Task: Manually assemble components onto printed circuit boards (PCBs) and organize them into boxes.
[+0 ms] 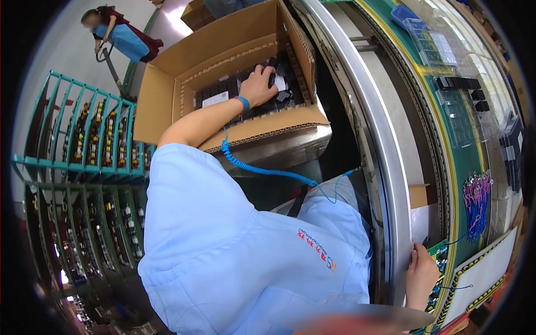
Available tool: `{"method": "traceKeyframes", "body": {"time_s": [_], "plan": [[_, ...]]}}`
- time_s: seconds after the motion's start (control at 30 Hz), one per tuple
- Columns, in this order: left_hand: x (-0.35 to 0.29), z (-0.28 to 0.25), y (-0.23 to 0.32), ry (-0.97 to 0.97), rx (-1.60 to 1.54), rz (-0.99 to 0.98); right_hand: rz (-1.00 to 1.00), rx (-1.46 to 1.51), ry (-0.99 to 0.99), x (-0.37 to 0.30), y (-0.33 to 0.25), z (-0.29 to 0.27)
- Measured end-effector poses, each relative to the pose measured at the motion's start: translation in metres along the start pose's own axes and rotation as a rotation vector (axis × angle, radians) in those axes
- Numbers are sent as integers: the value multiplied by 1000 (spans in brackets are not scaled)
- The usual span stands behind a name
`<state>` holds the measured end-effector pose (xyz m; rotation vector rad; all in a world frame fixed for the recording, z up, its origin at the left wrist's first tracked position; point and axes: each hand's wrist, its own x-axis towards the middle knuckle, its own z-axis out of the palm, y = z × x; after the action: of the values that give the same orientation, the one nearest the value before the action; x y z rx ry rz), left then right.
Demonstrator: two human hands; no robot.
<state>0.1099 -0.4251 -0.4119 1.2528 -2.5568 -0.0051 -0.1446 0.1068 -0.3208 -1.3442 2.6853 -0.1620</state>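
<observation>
Holds left hand (258, 87), fingers apart, over black parts (283, 96) in upper-centre carton (223, 46), probably bracing right hand (422, 273), finger grip unclear, at lower-right rail (398, 229).

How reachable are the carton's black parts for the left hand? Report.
Likely yes, reachable: the carton is open on top, and the left hand is down among the black parts with nothing visible blocking it.
</observation>
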Motion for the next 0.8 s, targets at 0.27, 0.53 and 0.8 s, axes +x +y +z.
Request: {"method": "traceKeyframes", "body": {"time_s": [0.27, 0.53, 0.8], "plan": [[-22, -41, 27, 149, 118, 17, -260, 88, 214, 18, -20, -47], [-107, -134, 69, -793, -614, 117, -389, 58, 169, 29, -35, -43], [-147, -72, 90, -24, -67, 327, -448, 11, 122, 18, -27, -30]]}}
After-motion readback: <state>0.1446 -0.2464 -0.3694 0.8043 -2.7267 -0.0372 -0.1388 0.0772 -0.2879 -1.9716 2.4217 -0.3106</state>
